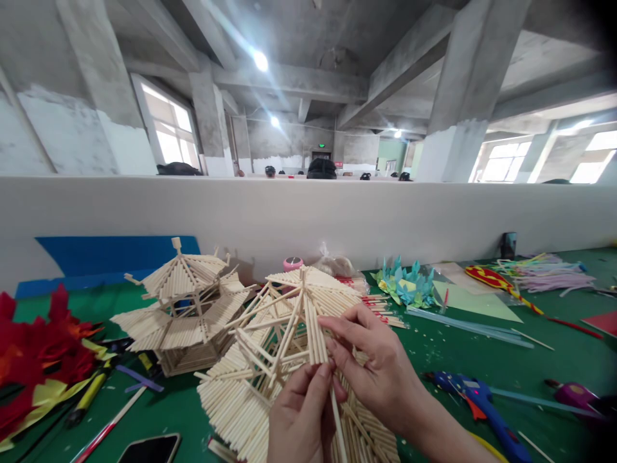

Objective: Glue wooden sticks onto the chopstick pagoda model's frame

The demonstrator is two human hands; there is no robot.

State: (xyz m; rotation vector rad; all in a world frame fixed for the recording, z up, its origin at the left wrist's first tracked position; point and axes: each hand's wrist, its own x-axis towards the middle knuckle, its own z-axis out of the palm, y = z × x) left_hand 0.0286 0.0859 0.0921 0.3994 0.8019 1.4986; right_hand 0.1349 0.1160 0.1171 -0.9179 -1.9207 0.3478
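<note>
A pavilion model of thin wooden sticks [241,411] stands before me, its upper roof partly covered and partly open frame. My left hand [306,408] is closed at the lower ends of several roof sticks [315,341], thumb and fingers pinching there. One long stick [337,424] slants down beside its fingers. My right hand [371,357] is closed too, with index finger and thumb against the right side of the same roof sticks. Its other fingers are curled. Behind and left stands a second stick pavilion [180,308], with a roof at two levels and a knob on top.
On the green table [409,386] lie a blue glue gun [482,399] at right, clear glue sticks [472,325], a blue paper flower [407,283] and red-tipped sticks [383,308]. Red paper [43,347] and a phone [149,449] are at left. A white partition [308,215] runs behind.
</note>
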